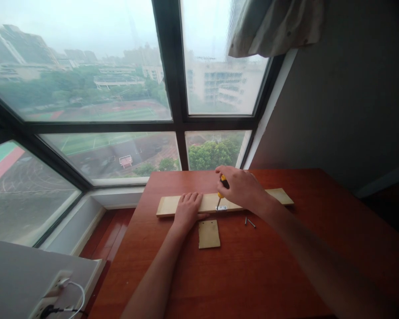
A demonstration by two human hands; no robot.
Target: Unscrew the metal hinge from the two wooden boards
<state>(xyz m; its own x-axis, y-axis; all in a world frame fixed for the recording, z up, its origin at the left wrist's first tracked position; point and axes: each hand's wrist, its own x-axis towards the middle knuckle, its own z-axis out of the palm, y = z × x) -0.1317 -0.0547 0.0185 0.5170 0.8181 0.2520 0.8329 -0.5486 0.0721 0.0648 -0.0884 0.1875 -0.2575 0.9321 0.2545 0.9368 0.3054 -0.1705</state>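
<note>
A long pale wooden board (168, 205) lies across the reddish-brown table (246, 270). My left hand (188, 208) rests flat on the board's left part, fingers stretched out over it. In my right hand (241, 186) is a yellow and black screwdriver (221, 193), held upright with a slight tilt. Its tip meets a small white metal bracket (222, 208) at the board's near edge; whether a screw sits under the tip is too small to tell. Closer to me lies a small square wooden piece (209, 235) with two holes along its far side.
Two loose screws (250, 222) lie on the table right of the square piece. Beyond the table's far edge stands a window with a dark frame (179, 128). At lower left, a white cable (81, 292) is plugged into a wall socket. A grey wall rises at right.
</note>
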